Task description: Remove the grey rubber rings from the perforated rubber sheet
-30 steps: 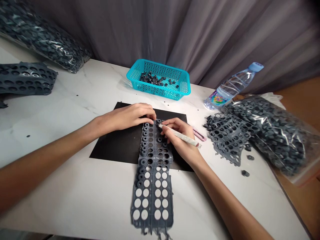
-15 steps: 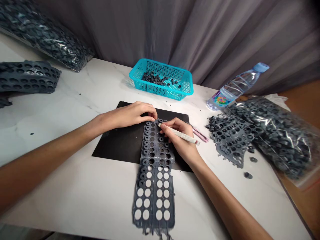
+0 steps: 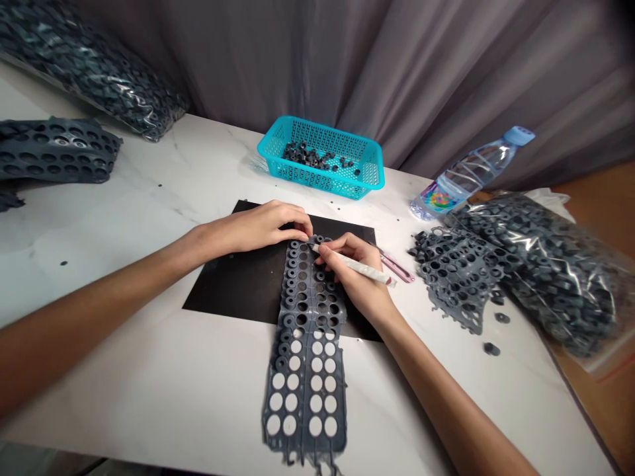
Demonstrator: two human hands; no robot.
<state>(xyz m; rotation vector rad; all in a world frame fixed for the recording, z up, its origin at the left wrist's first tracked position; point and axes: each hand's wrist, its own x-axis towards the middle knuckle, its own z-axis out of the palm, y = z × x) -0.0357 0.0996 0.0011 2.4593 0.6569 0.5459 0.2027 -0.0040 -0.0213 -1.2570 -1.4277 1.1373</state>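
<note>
A long grey rubber sheet (image 3: 306, 396), with rows of round holes and several ring-shaped pieces still seated in it, lies lengthwise before me. Its upper part rests on a black mat (image 3: 238, 284). At the sheet's far end, my left hand (image 3: 282, 223) is closed, thumb and fingertips pinching the edge. My right hand (image 3: 354, 264) grips a slim white pen-like tool (image 3: 364, 269), its tip touching the sheet near my left fingertips. That tip is too small to make out clearly. Under the right hand, part of the sheet is hidden.
Behind the mat stands a turquoise basket (image 3: 320, 185) with small dark pieces inside. A pink cutter (image 3: 397, 268) lies right of my hand. Further right are a perforated scrap (image 3: 456, 277), a water bottle (image 3: 471, 173) and a filled bag (image 3: 560, 291). Another bag (image 3: 99, 73) sits back left.
</note>
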